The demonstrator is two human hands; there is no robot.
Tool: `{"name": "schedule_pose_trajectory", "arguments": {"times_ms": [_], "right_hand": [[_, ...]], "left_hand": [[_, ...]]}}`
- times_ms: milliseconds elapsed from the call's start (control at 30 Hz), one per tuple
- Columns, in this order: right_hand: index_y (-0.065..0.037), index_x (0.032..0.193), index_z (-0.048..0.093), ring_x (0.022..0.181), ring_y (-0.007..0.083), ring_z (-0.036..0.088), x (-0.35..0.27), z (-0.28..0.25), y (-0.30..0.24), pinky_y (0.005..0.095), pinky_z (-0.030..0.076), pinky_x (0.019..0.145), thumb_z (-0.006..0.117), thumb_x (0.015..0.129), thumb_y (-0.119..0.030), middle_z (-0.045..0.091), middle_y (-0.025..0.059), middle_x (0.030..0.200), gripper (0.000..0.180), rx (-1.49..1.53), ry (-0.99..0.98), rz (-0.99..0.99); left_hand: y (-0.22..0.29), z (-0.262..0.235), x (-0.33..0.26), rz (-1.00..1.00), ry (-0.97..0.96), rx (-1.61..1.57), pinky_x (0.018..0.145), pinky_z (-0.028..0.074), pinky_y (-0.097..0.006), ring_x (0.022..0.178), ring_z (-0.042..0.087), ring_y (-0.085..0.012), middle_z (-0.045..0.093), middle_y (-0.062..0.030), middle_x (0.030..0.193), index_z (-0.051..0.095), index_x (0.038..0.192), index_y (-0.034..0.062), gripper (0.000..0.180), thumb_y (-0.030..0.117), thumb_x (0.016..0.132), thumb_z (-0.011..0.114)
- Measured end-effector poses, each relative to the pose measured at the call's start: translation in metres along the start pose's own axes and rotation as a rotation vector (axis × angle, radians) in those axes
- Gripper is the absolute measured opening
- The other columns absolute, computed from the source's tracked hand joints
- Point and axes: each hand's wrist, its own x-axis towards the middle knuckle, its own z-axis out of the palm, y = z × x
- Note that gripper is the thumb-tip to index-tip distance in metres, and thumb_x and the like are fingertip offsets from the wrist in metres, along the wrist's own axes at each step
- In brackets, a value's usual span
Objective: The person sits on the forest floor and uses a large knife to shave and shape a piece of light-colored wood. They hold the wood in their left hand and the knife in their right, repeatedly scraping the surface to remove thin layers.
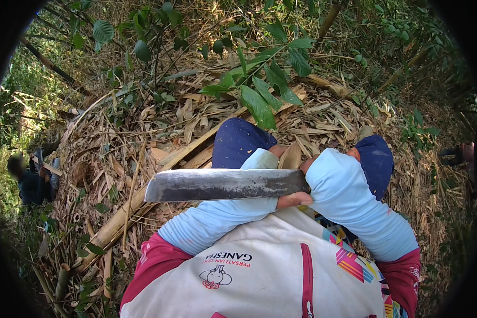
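Dry leaves and bits of stalk (103,164), papery and tan, cover the ground in a rough mat. Over it shows the person's jacket (270,275), smooth off-white cloth with deep pink sleeves, a straight pink zip and a bright patch of angular shapes. Below the pink, 2 light blue arm sleeves (363,201) of wrinkled, stretchy cloth cross the front. A long round bamboo pole (111,228) lies slantwise, its surface worn and straw-coloured. Ahead, a green stem with broad, pointed leaves (262,100) leans over the litter. Dark blue trousers (241,139), speckled pale, round out over 2 bent knees. The knife (228,185) stretches crosswise above the left forearm: a long, nearly rectangular metal blade, dark and blotched with a brighter upper band. Its base meets the right hand (305,165), mostly hidden by its sleeve; I cannot tell how those fingers close. The left hand (295,200) shows at the blade's lower edge, its remaining fingers too hidden to tell whether they grip.
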Motion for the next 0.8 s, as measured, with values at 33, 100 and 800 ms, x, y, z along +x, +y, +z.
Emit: {"name": "schedule_pose_trajectory", "arguments": {"times_ms": [33, 100, 800], "right_hand": [[-0.013, 0.078, 0.062, 0.063, 0.0314, 0.06, 0.0, 0.0, 0.001, 0.0512, 0.041, 0.056, 0.064, 0.071, -0.025, 0.058, 0.0086, 0.066, 0.015, 0.002, 0.018, -0.011], [-0.013, 0.078, 0.062, 0.063, 0.0308, 0.06, 0.0, 0.001, 0.002, 0.0499, 0.041, 0.056, 0.064, 0.071, -0.025, 0.058, 0.0084, 0.066, 0.014, 0.007, 0.053, -0.033], [-0.012, 0.074, 0.061, 0.065, 0.0295, 0.06, -0.004, -0.005, -0.002, 0.0494, 0.036, 0.061, 0.069, 0.065, -0.029, 0.057, 0.0075, 0.066, 0.021, -0.006, -0.022, 0.028]], "left_hand": [[0.003, 0.0, 0.0, -0.045, -0.009, -0.053, 0.086, 0.047, -0.03, 0.102, 0.06, -0.0167, 0.062, -0.0071, 0.11, 0.049, 0.123, -0.0019, 0.077, 0.039, 0.07, 0.088], [0.003, 0.003, -0.002, -0.107, -0.012, -0.138, 0.088, 0.046, -0.031, 0.104, 0.059, -0.0174, 0.061, -0.0074, 0.113, 0.05, 0.123, -0.0016, 0.076, 0.039, 0.071, 0.087], [-0.003, 0.012, -0.005, -0.145, 0.009, -0.172, 0.086, 0.048, -0.031, 0.104, 0.06, -0.0169, 0.062, -0.0084, 0.112, 0.047, 0.122, 0.0, 0.081, 0.039, 0.067, 0.09]]}}
